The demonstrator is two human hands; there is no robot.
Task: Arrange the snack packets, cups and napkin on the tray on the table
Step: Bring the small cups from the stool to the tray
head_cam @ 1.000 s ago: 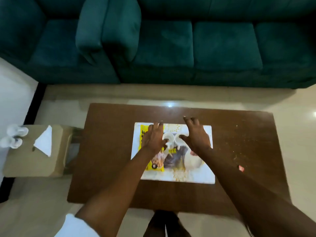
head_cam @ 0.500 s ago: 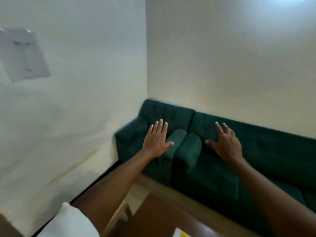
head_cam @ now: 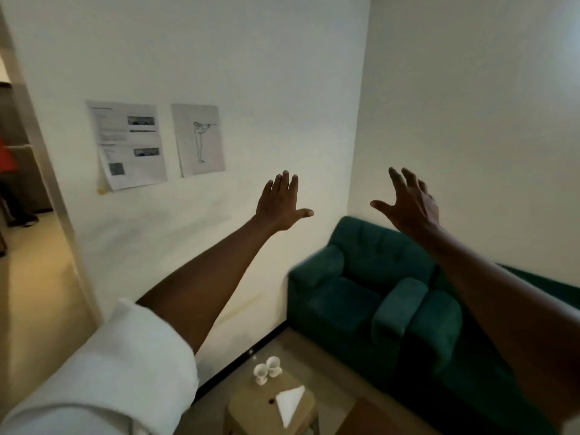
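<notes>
A pale wall (head_cam: 251,73) fills most of the head view, with printed sheets (head_cam: 128,146) and a line drawing (head_cam: 198,140) stuck to it, and a dark green sofa (head_cam: 370,296) in the corner below. Both hands are raised in front of the wall: the left hand (head_cam: 279,204) flat with fingers spread, the right hand (head_cam: 408,202) also spread wide, and neither has hold of anything. Low down, a small tan stool (head_cam: 251,409) carries two white cups (head_cam: 266,368) close together and a folded white napkin (head_cam: 290,401). A brown bench (head_cam: 370,419) corner shows beside it; tray and snack packets are out of view.
</notes>
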